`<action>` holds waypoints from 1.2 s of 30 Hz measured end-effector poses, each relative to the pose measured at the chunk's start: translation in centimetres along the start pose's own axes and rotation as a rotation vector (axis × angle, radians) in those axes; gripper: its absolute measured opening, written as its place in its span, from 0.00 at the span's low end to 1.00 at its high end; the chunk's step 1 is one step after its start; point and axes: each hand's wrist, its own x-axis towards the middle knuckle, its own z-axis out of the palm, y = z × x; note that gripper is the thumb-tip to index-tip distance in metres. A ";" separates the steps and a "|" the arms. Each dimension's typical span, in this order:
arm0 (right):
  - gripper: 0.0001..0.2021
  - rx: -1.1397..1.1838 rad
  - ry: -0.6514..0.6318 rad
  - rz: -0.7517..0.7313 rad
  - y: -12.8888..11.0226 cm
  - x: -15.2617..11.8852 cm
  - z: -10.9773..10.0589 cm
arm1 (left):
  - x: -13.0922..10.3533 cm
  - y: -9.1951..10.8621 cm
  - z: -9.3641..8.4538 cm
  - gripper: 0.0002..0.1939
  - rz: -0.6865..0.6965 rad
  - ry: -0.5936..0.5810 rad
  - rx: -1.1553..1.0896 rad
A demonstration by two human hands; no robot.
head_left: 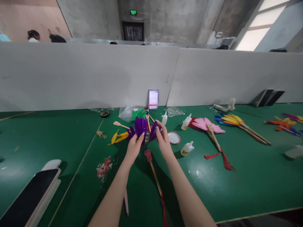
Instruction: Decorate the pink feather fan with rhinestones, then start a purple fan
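My left hand (pixel 136 145) is closed on a bunch of purple feathers (pixel 140 126), its thumb across their lower ends. Close by on the right, my right hand (pixel 163 138) pinches a smaller group of purple feathers (pixel 153 131). Below both hands lies a wooden stick with a dark red head (pixel 148 155) and a red tassel (pixel 163 209) at its lower end. Yellow feathers (pixel 120 137) rest left of my left hand, and green feathers (pixel 139 114) lie behind the purple ones. A small white dish (pixel 174 138) with a reddish rim stands beside my right hand.
White glue bottles (pixel 187 148) stand to the right. Finished-looking feather fans, one pink (pixel 205 124) and one yellow and blue (pixel 232 120), lie farther right. A phone (pixel 153 99) leans on the white partition (pixel 94 75). Red and white scraps (pixel 103 168) and a large phone (pixel 30 198) are at left.
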 end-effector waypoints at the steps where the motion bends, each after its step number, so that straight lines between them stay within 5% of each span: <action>1: 0.23 0.078 -0.022 0.063 0.1 0.1 -0.1 | 0.1 -0.1 -0.1 0.18 -0.013 0.016 -0.017; 5: 0.26 0.213 -0.083 0.187 0.2 0.2 -0.4 | 0.2 -0.4 -0.2 0.18 -0.026 0.013 -0.022; 12: 0.25 0.164 -0.065 0.130 0.3 0.1 -0.3 | -0.7 0.4 0.9 0.24 -0.047 -0.108 -0.141; 19: 0.36 0.214 0.030 0.166 0.2 0.3 0.2 | -0.7 0.0 0.8 0.15 -0.113 -0.113 -0.227; 24: 0.17 -0.099 -0.036 0.086 0.4 0.1 0.2 | -0.4 -0.2 0.6 0.17 -0.142 -0.091 -0.303; 36: 0.20 -0.100 -0.178 0.110 -0.2 -0.4 0.4 | -0.8 0.3 0.6 0.16 -0.183 -0.138 -0.314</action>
